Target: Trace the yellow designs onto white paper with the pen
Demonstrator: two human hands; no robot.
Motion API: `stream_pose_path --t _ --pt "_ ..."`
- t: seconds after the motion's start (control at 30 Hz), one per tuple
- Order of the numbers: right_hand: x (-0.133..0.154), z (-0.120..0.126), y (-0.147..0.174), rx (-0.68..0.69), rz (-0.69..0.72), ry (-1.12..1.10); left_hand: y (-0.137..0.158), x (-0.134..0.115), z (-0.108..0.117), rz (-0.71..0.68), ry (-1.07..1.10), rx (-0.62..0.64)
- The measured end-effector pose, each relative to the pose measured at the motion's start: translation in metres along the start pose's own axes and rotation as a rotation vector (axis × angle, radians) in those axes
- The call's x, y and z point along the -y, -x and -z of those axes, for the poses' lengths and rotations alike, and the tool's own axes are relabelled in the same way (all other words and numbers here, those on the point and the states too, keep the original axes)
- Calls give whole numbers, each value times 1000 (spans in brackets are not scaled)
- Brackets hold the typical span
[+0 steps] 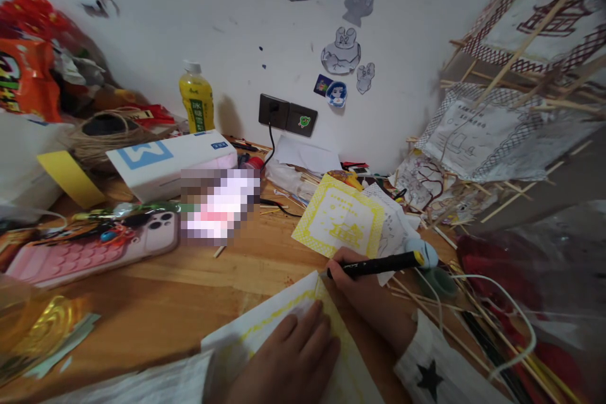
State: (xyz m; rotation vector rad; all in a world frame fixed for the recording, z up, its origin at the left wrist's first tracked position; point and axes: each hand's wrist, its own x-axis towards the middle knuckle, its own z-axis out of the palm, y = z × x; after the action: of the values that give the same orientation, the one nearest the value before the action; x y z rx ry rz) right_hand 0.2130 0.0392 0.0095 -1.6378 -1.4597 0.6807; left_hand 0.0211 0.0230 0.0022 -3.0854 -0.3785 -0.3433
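Observation:
My right hand [353,281] grips a black marker [381,264] with a yellow end. Its tip, partly hidden by my fingers, is at the top corner of a white sheet of paper [269,308] with yellow pattern lines along its edges. Flat on that sheet lies my left hand [293,356], fingers stretched out and pressing it to the table. Just beyond my right hand is a second sheet with a yellow drawing [341,218], a house-like shape inside a patterned border. It overlaps a black-lined sheet [395,230].
A pink-cased phone [156,243], a white box [165,167] and a yellow drink bottle [197,101] stand or lie at the left. A blurred bright screen [220,208] is mid-table. Thin wooden sticks and paper frames [478,132] crowd the right, with a white cable [528,322].

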Motion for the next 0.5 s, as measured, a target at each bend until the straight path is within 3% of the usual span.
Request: stream_pose_path --t 0.2,0.5 --pt "0 2 1 -45 44 -18 0 -2 -1 -1 -9 11" --pt "10 9 2 188 76 7 -2 -1 9 -4 -14 30"
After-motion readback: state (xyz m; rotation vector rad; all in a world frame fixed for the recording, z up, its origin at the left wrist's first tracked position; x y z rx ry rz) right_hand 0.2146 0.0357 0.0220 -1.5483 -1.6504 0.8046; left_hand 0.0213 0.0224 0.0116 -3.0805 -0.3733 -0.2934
